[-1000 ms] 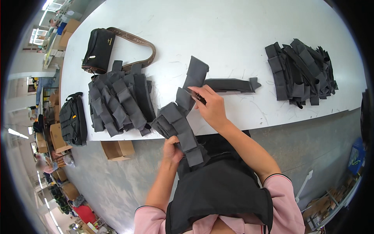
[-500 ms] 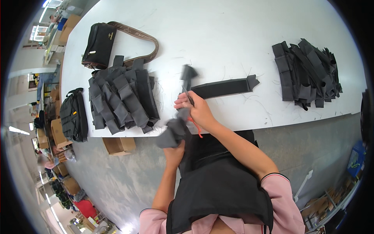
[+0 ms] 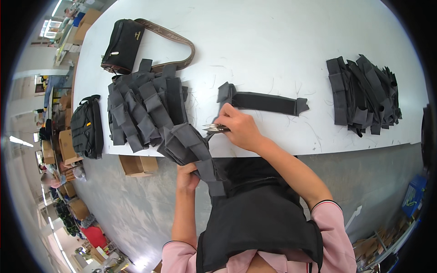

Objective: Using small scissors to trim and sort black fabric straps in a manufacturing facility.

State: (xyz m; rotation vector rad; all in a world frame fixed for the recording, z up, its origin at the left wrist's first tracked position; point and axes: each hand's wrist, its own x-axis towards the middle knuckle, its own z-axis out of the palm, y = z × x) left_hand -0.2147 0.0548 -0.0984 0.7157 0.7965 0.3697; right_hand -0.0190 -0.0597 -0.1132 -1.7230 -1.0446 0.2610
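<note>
At the near table edge, my left hand is closed round a bunch of dark grey fabric strips; one end hangs down against my apron. My right hand grips small metal thread snips, whose blades point left, close to the bunch. Beyond my right hand lies a single dark fabric strip, with a black band along its middle and a grey folded end at each side. A grey length runs from its left end down behind my right fingers; whether they also hold it is hidden.
A heap of grey strips lies left, a second heap right, on the white table. Behind the left heap sits a black shoulder bag. A black backpack stands at the left edge, and a cardboard box below.
My left hand and the bunch have moved left, and the strips now spread out beside the left heap. My right hand has shifted slightly right and down. The single strip's left end has settled flat.
</note>
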